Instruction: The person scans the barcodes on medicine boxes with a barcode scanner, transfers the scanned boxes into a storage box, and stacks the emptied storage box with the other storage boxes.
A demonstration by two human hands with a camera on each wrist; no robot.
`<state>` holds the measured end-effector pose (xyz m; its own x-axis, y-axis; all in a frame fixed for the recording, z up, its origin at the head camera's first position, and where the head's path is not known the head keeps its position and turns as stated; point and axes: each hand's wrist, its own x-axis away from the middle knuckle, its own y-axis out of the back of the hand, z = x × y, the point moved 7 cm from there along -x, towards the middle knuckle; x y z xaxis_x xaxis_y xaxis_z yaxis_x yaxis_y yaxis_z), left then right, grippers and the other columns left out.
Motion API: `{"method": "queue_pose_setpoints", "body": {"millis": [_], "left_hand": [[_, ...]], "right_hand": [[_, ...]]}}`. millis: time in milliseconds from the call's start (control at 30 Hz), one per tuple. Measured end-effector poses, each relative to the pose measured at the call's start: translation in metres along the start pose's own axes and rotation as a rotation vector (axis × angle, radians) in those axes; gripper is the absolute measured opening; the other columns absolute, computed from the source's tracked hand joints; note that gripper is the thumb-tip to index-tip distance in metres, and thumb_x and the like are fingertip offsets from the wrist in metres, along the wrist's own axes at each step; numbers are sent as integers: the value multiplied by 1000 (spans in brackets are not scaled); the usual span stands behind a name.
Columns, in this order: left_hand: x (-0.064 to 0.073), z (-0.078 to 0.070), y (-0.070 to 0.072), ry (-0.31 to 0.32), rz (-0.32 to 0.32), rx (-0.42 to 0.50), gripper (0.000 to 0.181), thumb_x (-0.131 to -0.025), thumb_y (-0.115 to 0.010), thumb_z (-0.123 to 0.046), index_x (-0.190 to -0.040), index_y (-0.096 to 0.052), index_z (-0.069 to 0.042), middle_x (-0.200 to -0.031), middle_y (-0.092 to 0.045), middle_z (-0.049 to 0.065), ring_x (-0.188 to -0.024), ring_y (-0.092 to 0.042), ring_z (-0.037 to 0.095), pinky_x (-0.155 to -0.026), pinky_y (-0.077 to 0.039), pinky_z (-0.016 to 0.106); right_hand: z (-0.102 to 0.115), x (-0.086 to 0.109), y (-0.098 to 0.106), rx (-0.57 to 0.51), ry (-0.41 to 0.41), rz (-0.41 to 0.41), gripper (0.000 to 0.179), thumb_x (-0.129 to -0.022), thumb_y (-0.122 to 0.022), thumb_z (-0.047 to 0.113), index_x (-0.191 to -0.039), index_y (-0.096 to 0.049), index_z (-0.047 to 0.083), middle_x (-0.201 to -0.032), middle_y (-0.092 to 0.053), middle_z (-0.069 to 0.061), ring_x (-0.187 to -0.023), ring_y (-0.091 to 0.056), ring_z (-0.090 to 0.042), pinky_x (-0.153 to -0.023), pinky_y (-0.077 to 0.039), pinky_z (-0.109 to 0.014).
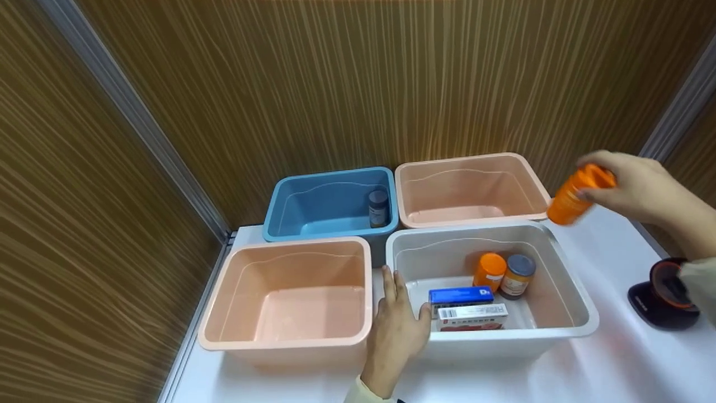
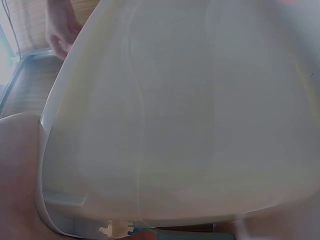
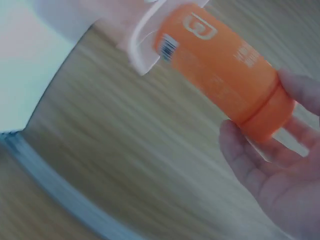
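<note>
My right hand [image 1: 635, 182] holds an orange bottle [image 1: 573, 198] by its capped end, tilted in the air beyond the right end of the back peach bin [image 1: 475, 162]. In the right wrist view, fingers and thumb pinch the orange cap [image 3: 267, 117], and the bottle [image 3: 215, 60] shows a white logo and barcode. My left hand [image 1: 397, 330] rests at the front left corner of the white bin [image 1: 579, 296], fingers straight along its rim. Inside that bin are another orange bottle [image 1: 490, 270], a grey-capped bottle [image 1: 517, 277], a blue box [image 1: 461, 295] and a white box [image 1: 472, 317].
A blue bin [image 1: 313, 207] at the back left contains a grey-capped bottle [image 1: 378, 210]. The front peach bin [image 1: 313, 313] stands left of the white one. At the right of the white table [image 1: 604, 358] sits a black device [image 1: 663, 296]. A wood-grain panel [image 1: 335, 84] stands behind.
</note>
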<state>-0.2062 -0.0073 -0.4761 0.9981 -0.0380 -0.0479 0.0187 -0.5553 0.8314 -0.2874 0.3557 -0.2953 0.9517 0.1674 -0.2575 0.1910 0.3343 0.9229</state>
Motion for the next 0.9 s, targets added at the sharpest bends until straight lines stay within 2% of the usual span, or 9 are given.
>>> {"method": "queue_pose_setpoints", "body": {"millis": [100, 200, 333, 633, 767, 900], "left_hand": [[0, 0, 0, 1, 2, -8, 85, -96, -61, -50, -160, -27, -7, -169, -6, 8, -119, -58, 26, -83, -54, 40], [0, -1, 0, 5, 4, -11, 85, -96, -60, -51, -160, -26, -7, -169, -5, 7, -119, -57, 26, -81, -54, 39], [0, -3, 0, 11, 3, -8, 85, -96, -60, -52, -160, -27, -8, -170, -5, 6, -120, -57, 26, -81, -55, 39], [5, -12, -2, -6, -23, -2, 83, -95, -62, -48, -159, -30, -6, -169, -9, 7, -117, -58, 24, -84, -54, 38], [9, -16, -3, -10, -27, 8, 83, -95, -63, -48, -159, -30, -5, -169, -8, 7, -117, -58, 24, -84, -54, 37], [13, -20, -3, -24, -41, 27, 84, -95, -64, -46, -159, -30, -4, -169, -9, 9, -117, -59, 26, -85, -54, 37]], "right_hand": [[19, -16, -4, -67, -6, -20, 48, -93, -73, 23, -133, -56, 2, -110, -61, -26, -90, -55, -42, -73, -42, -56], [41, -33, -12, -126, 1, 2, 52, -96, -70, 26, -139, -53, 2, -122, -57, -28, -101, -53, -45, -79, -45, -63], [73, -56, -26, -157, 62, 33, 53, -97, -69, 25, -140, -52, 2, -128, -56, -26, -109, -52, -46, -88, -44, -66], [133, -98, -60, -201, 185, 39, 42, -94, -72, 20, -131, -59, 6, -115, -59, -18, -98, -54, -37, -81, -44, -53], [156, -111, -78, -250, 200, 58, 41, -95, -72, 19, -132, -58, 8, -116, -57, -15, -100, -52, -35, -83, -47, -51], [178, -125, -96, -286, 177, 72, 43, -96, -71, 18, -136, -57, 9, -119, -55, -15, -104, -51, -35, -87, -49, -51]]}}
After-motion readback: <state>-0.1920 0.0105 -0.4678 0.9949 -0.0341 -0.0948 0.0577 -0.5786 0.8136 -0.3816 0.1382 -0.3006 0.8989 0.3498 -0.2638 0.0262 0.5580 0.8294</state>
